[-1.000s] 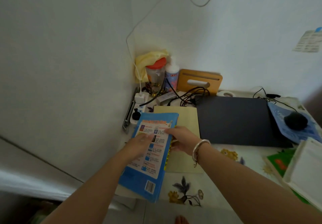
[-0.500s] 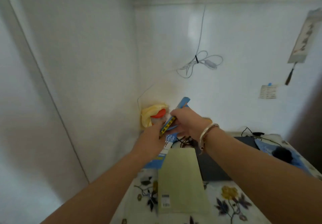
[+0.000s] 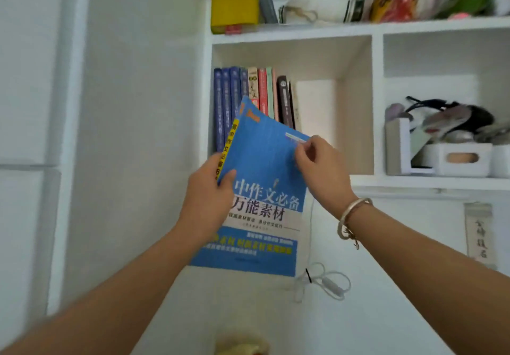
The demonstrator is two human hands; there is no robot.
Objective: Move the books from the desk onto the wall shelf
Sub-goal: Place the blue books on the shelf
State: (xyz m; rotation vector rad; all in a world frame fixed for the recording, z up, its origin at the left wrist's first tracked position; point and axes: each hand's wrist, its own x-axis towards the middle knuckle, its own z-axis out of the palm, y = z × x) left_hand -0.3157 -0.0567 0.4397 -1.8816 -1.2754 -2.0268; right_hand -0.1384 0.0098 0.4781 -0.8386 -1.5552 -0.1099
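Head view: both hands point(image 3: 209, 197) point(image 3: 321, 172) gripping blue book point(image 3: 262, 161), shelved spines point(image 3: 254, 92) partly hidden.

Blue softcover book point(image 3: 265, 189), cover outward, tilted upright before the wall shelf point(image 3: 292, 37), overlapping its shelved books point(image 3: 248, 92).

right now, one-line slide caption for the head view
Both hands lift a blue book toward the shelf compartment holding upright books.

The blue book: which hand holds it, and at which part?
Both hands hold the blue book. The left hand grips its yellow spine edge; the right hand pinches the opposite edge near the top corner with its fingers.
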